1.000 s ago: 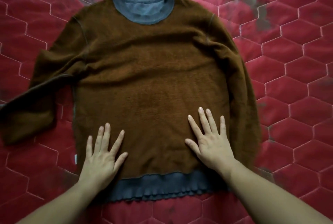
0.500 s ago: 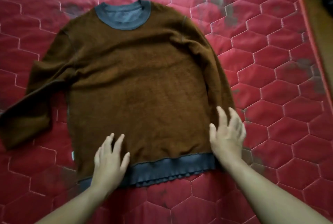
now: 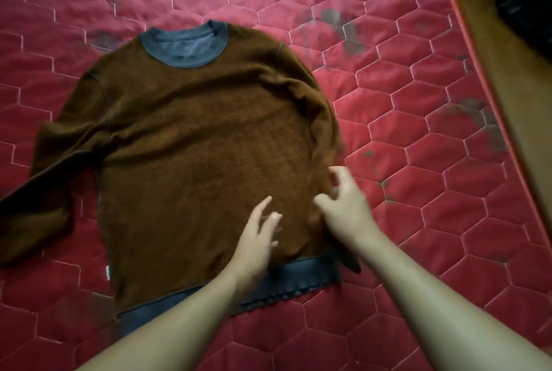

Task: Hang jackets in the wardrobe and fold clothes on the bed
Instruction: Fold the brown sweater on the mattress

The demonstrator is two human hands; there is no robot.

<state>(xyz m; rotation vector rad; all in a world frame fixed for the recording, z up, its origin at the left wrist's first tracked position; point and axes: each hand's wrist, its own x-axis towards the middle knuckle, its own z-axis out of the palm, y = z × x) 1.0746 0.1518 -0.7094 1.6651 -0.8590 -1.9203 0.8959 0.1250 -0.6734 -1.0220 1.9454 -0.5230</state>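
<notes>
No text, brand or number is legible; the white tag [image 3: 108, 273] on the sweater [image 3: 194, 161] side seam, at seven o'clock, looks blank

Item: one brown long-sleeved sweater [image 3: 194, 161] of fleecy fabric, with a grey ribbed collar [image 3: 185, 45] and a grey hem band [image 3: 298, 278].

Pose: spread flat on the bed [image 3: 433, 221], centre-left of the frame, collar toward the upper edge, hem toward the lower edge, body slightly rotated. Shallow wrinkles cross the chest.

The sleeve at frame left [image 3: 53, 185] bends at the elbow and runs down toward the left edge. The sleeve at frame right [image 3: 316, 107] lies along the body's side; its cuff appears to end beside the hem's right corner, though blur obscures this.

A small white tag [image 3: 108, 272] projects from the left side seam.

Bed surface: red, hexagon-quilted, with dark stains.
</notes>
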